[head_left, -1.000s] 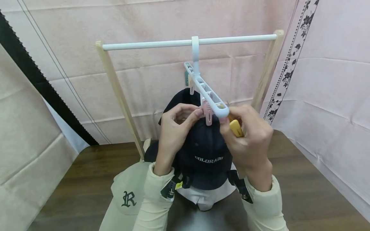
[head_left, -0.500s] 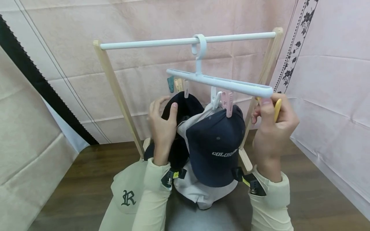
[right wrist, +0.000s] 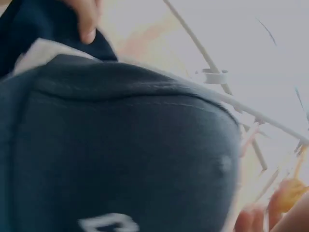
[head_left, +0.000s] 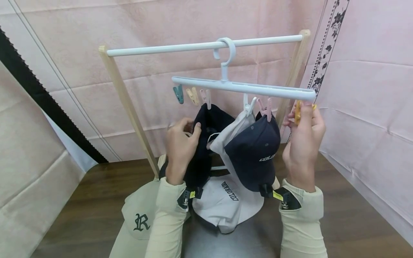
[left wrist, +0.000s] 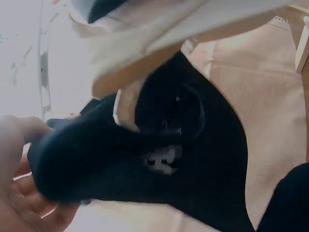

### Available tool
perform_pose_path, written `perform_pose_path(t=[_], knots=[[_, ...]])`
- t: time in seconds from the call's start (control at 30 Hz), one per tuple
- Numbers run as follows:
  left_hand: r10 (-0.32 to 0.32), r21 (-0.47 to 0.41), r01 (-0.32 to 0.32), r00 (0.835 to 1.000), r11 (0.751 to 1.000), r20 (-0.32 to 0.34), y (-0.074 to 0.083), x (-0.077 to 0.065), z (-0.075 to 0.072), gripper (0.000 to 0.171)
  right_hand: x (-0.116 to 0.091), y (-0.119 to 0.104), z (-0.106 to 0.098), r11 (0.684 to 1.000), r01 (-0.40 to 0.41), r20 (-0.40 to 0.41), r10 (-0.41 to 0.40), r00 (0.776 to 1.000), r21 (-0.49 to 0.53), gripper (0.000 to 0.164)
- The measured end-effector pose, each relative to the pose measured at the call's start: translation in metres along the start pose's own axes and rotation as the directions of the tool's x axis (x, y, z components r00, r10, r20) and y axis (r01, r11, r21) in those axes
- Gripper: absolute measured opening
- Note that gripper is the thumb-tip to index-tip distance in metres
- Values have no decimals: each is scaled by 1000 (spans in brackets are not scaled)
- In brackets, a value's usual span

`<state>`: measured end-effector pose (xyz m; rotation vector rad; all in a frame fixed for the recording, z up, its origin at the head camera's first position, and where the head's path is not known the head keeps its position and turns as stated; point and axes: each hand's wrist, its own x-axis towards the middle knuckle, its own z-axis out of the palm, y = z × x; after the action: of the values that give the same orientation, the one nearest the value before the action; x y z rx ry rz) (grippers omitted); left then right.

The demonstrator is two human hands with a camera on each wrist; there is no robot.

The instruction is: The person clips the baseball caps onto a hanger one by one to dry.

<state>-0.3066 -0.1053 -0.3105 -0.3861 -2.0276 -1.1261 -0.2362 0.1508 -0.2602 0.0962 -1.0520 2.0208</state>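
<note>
A light blue clip hanger hangs by its hook from the rack's white bar. Near its right end my right hand pinches a yellow clothespin. My left hand grips the edge of a dark cap, which hangs from a pale pink clothespin; the left wrist view shows thumb and fingers on either side of that cap. Further right, a white clothespin holds a light grey cap. A pink clothespin holds a navy cap with white lettering.
Teal and cream clothespins hang at the hanger's left end. On the table lie a sage green cap with an R and a light grey COLORADO cap. Wooden rack posts stand either side; cloth walls surround the table.
The hanger has swung from pointing towards me to lying crosswise. My left hand has left the pink clothespin for the dark cap. My right hand has moved right with the yellow clothespin.
</note>
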Motion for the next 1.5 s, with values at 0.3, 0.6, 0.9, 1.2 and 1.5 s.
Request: perform_pose_path(t=[0.3,0.6,0.9,1.2,1.5], knots=[[149,-45,-152,987,987,-60,16,-4,-1,7,-27,-27,13,757,377,-9,-451,893,-533,42],[267,-57,-270,962,961,-54,32,-8,-2,10,-49,-10,24,541,613,510,-348,787,-576,16],[361,-43,-362,932,931,-30,35,-11,3,27,-34,30,25,388,518,532,-80,843,-762,34],[391,-5,-399,901,917,-186,35,-10,10,23,-30,52,26,304,537,565,5,825,-787,50],[337,-298,-408,904,863,-262,16,-5,-2,23,-40,60,34,372,544,593,22,805,-752,54]])
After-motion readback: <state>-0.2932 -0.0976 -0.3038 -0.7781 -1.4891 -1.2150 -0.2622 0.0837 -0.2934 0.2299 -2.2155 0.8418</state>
